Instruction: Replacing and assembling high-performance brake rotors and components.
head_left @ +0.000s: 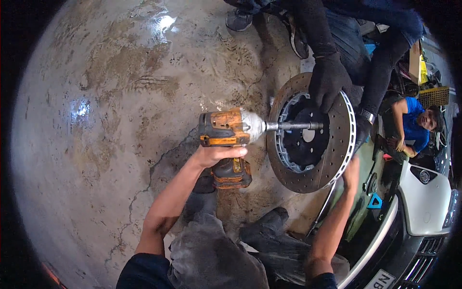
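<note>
My left hand (216,155) is closed around the grip of an orange and black cordless impact wrench (224,127), its battery below the hand. A long socket extension (293,125) runs from the wrench to the dark centre hat of a brake disc (296,180). The drilled disc stands on edge, tilted. My right hand (352,172) reaches behind the disc's lower right rim, and its fingers are hidden. A co-worker's dark-gloved hand (331,84) lies over the disc's top; their other gloved hand (362,129) is at its right rim.
Stained, cracked concrete floor (120,120) spreads to the left. A white car (426,202) stands at the lower right. Another person in a blue shirt (415,111) crouches beside it, near a blue triangular piece (375,201) and a yellow crate (433,97).
</note>
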A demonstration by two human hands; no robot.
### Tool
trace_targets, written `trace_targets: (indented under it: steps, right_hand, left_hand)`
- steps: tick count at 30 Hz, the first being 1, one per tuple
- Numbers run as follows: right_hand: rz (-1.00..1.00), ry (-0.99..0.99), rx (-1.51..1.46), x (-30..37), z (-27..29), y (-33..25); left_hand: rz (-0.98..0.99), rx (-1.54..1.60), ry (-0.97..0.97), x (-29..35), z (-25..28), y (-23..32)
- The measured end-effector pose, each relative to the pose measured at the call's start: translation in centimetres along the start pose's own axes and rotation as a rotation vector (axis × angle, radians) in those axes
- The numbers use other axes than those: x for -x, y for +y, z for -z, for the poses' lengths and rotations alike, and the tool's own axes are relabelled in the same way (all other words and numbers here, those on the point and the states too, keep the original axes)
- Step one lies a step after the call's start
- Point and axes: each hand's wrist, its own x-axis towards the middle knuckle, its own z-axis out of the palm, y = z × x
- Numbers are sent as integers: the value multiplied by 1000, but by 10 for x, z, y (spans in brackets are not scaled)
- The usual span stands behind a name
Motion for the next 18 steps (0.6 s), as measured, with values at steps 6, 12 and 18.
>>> trace_targets:
  steps: [6, 12, 18]
  right_hand:
    - [276, 504, -265, 119, 38, -144]
    - [1078, -130, 268, 110, -35, -190]
    - [728, -200, 208, 75, 2, -184]
  left_hand:
    - [68, 225, -2, 40, 4, 4]
    - [-8, 176, 119, 103, 20, -13]
    - [-7, -28, 413, 186, 57, -15]
